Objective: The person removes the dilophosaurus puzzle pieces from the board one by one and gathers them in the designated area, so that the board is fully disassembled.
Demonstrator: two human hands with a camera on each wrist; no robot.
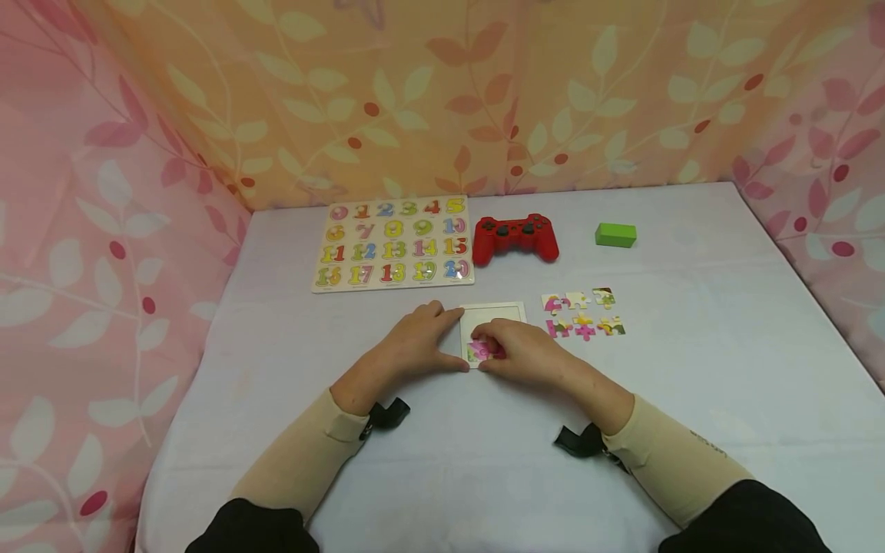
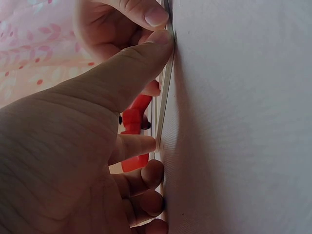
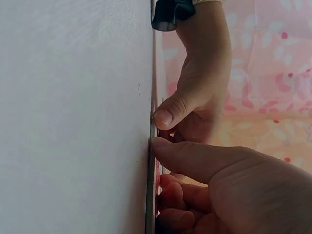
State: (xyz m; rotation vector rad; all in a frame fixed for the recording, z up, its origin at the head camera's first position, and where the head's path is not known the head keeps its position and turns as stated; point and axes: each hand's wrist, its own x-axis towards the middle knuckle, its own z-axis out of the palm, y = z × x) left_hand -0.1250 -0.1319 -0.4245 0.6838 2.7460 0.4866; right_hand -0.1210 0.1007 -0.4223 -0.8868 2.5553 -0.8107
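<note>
A small pale puzzle frame lies flat on the white cloth, with pink puzzle pieces in its lower part. My left hand grips the frame's left side, thumb at the near corner and index finger at the far corner. Over the frame's lower right, my right hand has curled fingers on a pink puzzle piece, partly hidden beneath them. Its thumb touches the frame's near edge. Both thumbs nearly meet there in the left wrist view. Several loose puzzle pieces lie right of the frame.
A wooden number board lies at the back left. Beside it sits a red game controller, and farther right a green block. Patterned curtains enclose the table's back and sides.
</note>
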